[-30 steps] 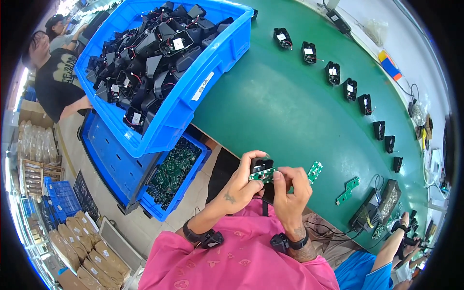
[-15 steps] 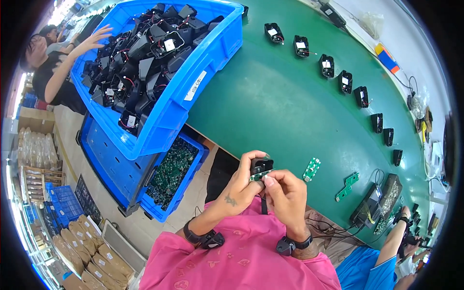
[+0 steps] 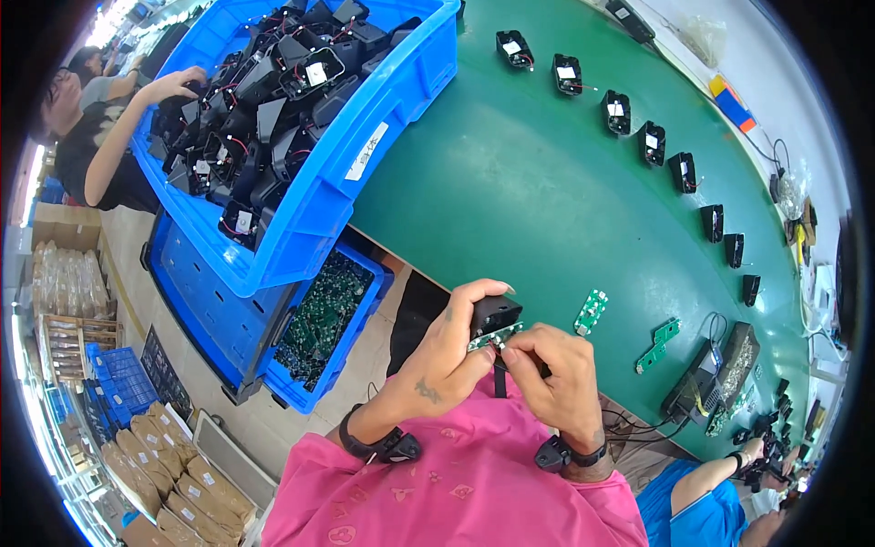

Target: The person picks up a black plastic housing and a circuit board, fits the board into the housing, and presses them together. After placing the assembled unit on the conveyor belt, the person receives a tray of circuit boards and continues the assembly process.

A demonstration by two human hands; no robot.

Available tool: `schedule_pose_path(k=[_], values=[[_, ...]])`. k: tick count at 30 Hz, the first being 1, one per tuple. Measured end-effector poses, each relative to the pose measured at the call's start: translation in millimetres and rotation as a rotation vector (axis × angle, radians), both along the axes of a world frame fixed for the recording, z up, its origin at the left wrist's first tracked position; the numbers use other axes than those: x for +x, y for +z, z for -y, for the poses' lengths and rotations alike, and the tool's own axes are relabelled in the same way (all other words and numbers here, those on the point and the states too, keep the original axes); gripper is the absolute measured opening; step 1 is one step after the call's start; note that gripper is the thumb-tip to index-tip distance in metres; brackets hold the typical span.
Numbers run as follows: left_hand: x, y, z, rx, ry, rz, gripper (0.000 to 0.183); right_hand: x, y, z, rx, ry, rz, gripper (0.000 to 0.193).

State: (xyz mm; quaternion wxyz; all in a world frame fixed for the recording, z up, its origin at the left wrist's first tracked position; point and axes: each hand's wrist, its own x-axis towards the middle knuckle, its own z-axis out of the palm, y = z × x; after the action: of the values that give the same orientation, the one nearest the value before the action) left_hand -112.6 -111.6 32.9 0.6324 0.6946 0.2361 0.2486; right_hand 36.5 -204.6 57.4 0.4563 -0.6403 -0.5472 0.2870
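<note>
My left hand is wrapped round a black plastic housing and pins a small green circuit board against its lower side. At the board's edge, my right hand pinches thumb to forefinger at a tiny white connector; a bit of reddish wire shows there, and how firmly it is gripped I cannot make out. A loose green board lies on the table to the right of my hands, with a pair of joined boards farther right.
A blue bin heaped with black housings stands at left; a co-worker's hand reaches into it. Below sits a blue crate of green boards. Housings line the green table. A black device with cables stands right.
My right hand has moved slightly right, its fingertips now below the board's edge. The black housing has tilted in my left hand. The co-worker's hand has come down onto the bin's housings.
</note>
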Motion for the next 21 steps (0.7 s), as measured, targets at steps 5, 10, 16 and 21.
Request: schedule_pose_path(k=[5, 10, 16, 21], values=[[-3, 6, 2, -0.091, -0.058, -0.06, 0.059, 6, 3, 2, -0.064, 0.085, -0.019, 0.003], [-5, 7, 0, -0.181, -0.107, -0.088, 0.06, 8, 2, 4, -0.087, 0.098, -0.036, 0.003], [-5, 6, -2, -0.111, -0.137, -0.11, 0.06, 11, 0, 2, -0.067, 0.116, -0.014, 0.004], [-2, 10, -1, -0.232, -0.127, -0.116, 0.06, 13, 3, 3, -0.101, 0.13, -0.02, 0.003]])
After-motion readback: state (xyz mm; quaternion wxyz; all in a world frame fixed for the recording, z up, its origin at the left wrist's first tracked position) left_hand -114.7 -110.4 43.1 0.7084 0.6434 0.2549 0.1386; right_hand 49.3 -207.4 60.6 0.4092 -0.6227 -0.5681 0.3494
